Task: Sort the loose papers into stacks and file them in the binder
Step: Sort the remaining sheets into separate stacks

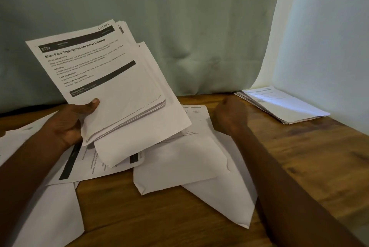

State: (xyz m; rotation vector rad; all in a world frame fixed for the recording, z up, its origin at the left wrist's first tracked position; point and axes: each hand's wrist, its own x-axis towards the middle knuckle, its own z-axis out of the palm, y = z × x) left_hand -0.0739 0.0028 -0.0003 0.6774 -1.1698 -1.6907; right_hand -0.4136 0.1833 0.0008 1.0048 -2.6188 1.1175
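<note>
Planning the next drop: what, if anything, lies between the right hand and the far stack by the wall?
Nothing visible does. The right hand, which looks empty, hovers with curled fingers over bare wooden table, and only open tabletop separates it from the stack. The loose papers lie nearer the person, out of that path.

I see a warm brown tabletop [311, 166] with darker wood grain, and on it loose papers [179, 164] that are white, some crossed by black bars. Above the tabletop, the held sheaf [103, 70] is white with black header bands and black print. Behind it hangs a pale grey-green cloth [179, 16].
</note>
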